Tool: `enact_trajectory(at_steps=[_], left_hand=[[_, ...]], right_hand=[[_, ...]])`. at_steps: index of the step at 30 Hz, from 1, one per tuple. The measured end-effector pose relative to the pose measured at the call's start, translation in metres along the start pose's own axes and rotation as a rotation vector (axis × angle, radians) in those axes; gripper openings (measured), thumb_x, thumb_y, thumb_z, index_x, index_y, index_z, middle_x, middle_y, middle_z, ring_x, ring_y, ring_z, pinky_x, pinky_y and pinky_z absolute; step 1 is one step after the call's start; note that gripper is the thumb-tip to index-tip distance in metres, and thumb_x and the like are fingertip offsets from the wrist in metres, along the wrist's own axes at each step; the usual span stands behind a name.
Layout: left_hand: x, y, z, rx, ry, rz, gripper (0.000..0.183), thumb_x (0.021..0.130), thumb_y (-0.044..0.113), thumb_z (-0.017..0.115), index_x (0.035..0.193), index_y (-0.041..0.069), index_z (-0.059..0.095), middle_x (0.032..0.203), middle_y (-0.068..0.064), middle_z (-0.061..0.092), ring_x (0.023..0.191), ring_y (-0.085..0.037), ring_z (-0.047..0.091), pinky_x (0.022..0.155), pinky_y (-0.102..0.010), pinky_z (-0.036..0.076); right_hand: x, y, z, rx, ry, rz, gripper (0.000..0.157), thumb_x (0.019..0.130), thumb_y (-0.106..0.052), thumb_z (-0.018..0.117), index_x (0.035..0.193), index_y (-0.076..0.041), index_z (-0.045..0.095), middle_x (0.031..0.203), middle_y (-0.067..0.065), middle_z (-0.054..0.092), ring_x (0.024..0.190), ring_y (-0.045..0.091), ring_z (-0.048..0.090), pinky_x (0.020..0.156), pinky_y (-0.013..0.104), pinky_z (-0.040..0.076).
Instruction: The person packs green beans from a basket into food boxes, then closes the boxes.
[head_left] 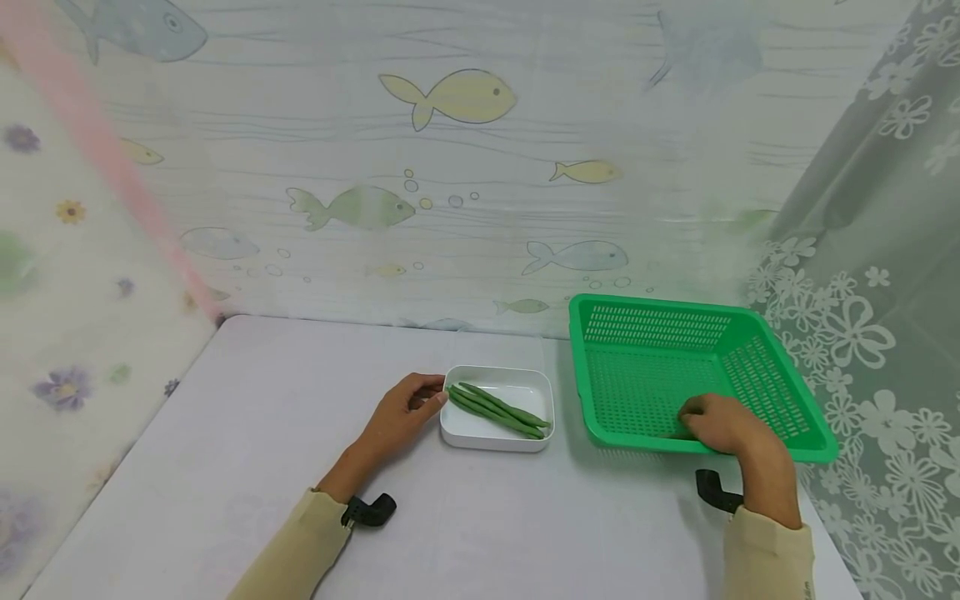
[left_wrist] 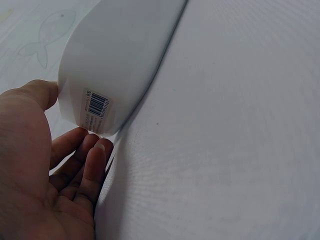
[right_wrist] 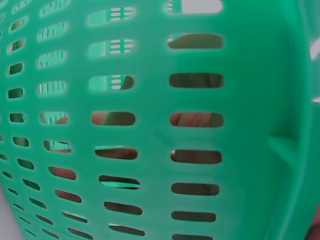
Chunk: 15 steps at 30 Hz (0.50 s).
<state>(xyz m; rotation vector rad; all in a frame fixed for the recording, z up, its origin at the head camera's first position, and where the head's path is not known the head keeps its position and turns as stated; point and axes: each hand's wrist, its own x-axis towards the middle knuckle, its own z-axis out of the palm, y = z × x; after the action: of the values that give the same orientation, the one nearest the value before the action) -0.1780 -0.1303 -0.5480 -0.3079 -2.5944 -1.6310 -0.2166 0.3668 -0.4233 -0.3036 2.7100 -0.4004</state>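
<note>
A white rectangular dish (head_left: 497, 444) stands on the table with several green beans (head_left: 498, 410) lying slantwise in it. My left hand (head_left: 405, 410) holds the dish at its left end. In the left wrist view, the thumb touches the dish's edge and the curled fingers (left_wrist: 92, 172) meet its lower corner, near a barcode label (left_wrist: 97, 107). To the right, my right hand (head_left: 723, 423) reaches over the front rim into a green plastic basket (head_left: 648, 375). Its fingers point down inside; the basket wall (right_wrist: 150, 100) mostly hides them in the right wrist view, so what they hold is unclear.
A white cloth covers the table (head_left: 570, 525). Behind it hangs a fish-patterned sheet (head_left: 450, 250), close to the table's back edge. A lace curtain (head_left: 862, 400) hangs at the right beside the basket, and a flowered sheet (head_left: 90, 333) stands at the left.
</note>
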Motion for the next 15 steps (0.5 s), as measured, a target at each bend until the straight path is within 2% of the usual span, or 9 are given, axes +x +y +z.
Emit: enact_trajectory(at_steps=[15], left_hand=[[-0.0005, 0.0008, 0.0006, 0.006, 0.004, 0.008, 0.043, 0.107, 0.035, 0.067, 0.144, 0.015, 0.063, 0.132, -0.001, 0.068, 0.116, -0.016, 0.065, 0.096, -0.033, 0.055]], right_hand=[[0.0031, 0.0027, 0.0023, 0.029, -0.025, -0.036, 0.037, 0.101, -0.012, 0.048, 0.122, 0.004, 0.075, 0.128, 0.031, 0.067, 0.118, 0.055, 0.060, 0.089, 0.063, 0.054]])
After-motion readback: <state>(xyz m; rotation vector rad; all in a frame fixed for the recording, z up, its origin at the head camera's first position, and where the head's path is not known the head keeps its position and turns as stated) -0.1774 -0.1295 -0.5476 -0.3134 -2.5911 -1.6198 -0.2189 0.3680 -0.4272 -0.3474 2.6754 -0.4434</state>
